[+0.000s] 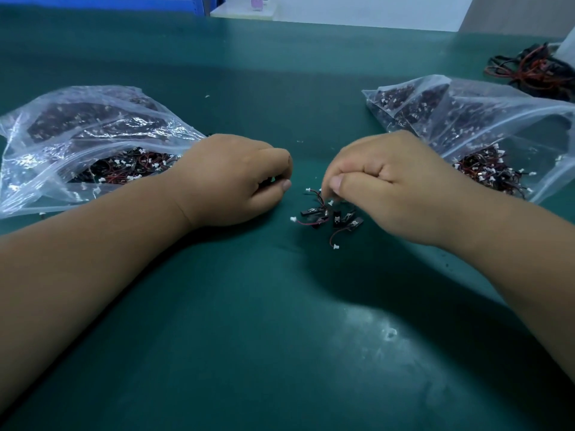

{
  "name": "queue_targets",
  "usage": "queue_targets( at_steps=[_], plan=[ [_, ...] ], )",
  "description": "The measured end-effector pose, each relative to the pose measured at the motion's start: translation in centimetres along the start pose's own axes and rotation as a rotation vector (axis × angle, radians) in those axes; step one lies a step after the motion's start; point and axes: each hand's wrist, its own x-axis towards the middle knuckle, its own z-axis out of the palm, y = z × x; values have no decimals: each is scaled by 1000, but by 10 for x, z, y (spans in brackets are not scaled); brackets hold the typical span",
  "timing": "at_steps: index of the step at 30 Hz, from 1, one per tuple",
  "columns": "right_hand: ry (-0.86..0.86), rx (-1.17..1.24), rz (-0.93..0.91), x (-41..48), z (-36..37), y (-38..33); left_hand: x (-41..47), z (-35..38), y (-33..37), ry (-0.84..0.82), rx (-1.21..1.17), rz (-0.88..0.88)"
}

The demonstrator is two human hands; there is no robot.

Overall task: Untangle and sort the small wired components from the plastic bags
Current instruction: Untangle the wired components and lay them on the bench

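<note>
A small tangle of wired components [329,217], black modules with red and black leads and white plugs, lies on the green table mat [280,321]. My right hand [389,185] is curled over its upper edge, fingertips pinching the wires there. To the left, my left hand [236,178] is curled with thumb against fingers around a small dark piece with a green bit; most of that piece is hidden. A clear plastic bag [77,144] holding many such components lies on the left, and a second clear bag [485,129] of them on the right.
A loose bundle of longer red and black wires [535,70] sits at the far right edge. Beyond the mat's far edge stand a white surface with a pink object [256,2] and a blue frame [199,3].
</note>
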Motion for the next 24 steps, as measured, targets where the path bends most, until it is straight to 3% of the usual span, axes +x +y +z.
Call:
queue_targets(
  at_steps=[5,15,24],
  plan=[
    [237,-15,-3,3,8,20,4,4,-3,-77,33,-16],
    [386,-37,-55,2,25,33,9,-11,-7,-322,46,-2],
    [414,-47,-17,2,23,45,-1,8,-8,-163,54,2]
  ],
)
